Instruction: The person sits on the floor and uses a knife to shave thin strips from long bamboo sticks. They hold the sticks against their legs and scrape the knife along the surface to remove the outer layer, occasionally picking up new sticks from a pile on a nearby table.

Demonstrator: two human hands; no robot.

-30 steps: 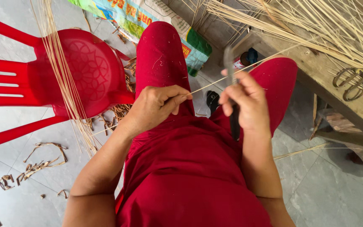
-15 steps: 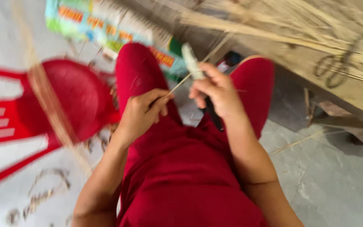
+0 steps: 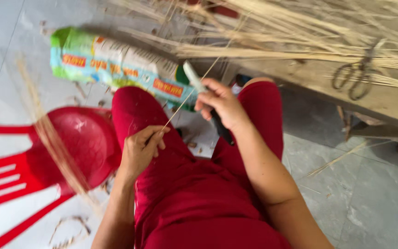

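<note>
A thin reed strip is running from 7 toward 1 o'clock over the lap. The left hand is pinching its lower end; the right hand is clenching what looks like a knife, its blade apparently touching the strip.

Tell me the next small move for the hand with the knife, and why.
Probably draw the knife along the thin strip toward its free end. The right hand holds the blade against the strip, and the left hand pinches the strip's lower end over the lap, keeping it taut between them.
</note>
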